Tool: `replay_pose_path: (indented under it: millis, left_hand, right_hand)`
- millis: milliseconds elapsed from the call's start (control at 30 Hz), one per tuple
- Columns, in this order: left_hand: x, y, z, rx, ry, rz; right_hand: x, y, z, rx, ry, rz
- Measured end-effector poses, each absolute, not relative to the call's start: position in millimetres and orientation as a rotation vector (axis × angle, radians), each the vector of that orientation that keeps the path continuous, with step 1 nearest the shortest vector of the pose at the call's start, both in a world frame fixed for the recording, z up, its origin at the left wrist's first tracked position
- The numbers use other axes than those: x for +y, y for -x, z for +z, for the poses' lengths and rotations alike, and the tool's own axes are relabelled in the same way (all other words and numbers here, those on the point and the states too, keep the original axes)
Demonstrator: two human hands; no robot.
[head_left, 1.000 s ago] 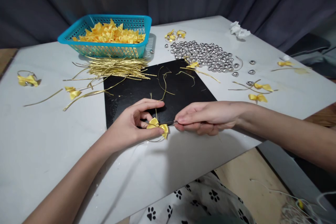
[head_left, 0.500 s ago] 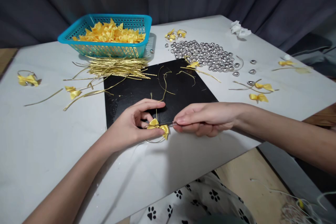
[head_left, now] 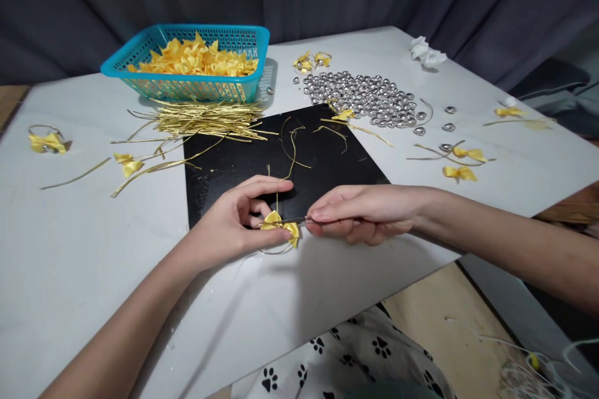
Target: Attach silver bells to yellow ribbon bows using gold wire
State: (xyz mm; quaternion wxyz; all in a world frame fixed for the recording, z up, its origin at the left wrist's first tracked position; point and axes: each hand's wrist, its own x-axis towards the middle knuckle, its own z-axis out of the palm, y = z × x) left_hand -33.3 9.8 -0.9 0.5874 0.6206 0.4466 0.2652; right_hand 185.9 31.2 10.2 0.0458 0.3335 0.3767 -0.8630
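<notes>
My left hand (head_left: 234, 221) pinches a small yellow ribbon bow (head_left: 281, 227) at the near edge of a black mat (head_left: 322, 162). A thin gold wire runs up from the bow and loops beneath it. My right hand (head_left: 365, 212) is closed on a thin dark metal tool (head_left: 299, 220), whose tip touches the bow's middle. Both hands rest low over the white table (head_left: 70, 249).
A teal basket (head_left: 140, 53) of yellow ribbon pieces stands at the back left, with a bundle of gold wires (head_left: 206, 120) in front of it. A heap of silver beads (head_left: 365, 96) lies behind the mat. Loose bows lie at the left (head_left: 44, 142) and right (head_left: 461, 173).
Both hands keep their grip on the bow and the tool. The right hand has edged slightly left toward the bow; otherwise little differs.
</notes>
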Motion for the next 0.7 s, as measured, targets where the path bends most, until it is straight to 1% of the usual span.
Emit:
replay_pose_path:
  millis: [700]
  left_hand:
    - [9.3,33.2,-2.4,1.041,-1.416,0.647]
  right_hand:
    - [29.0,-187.8,6.5,1.158,-1.002,-2.669]
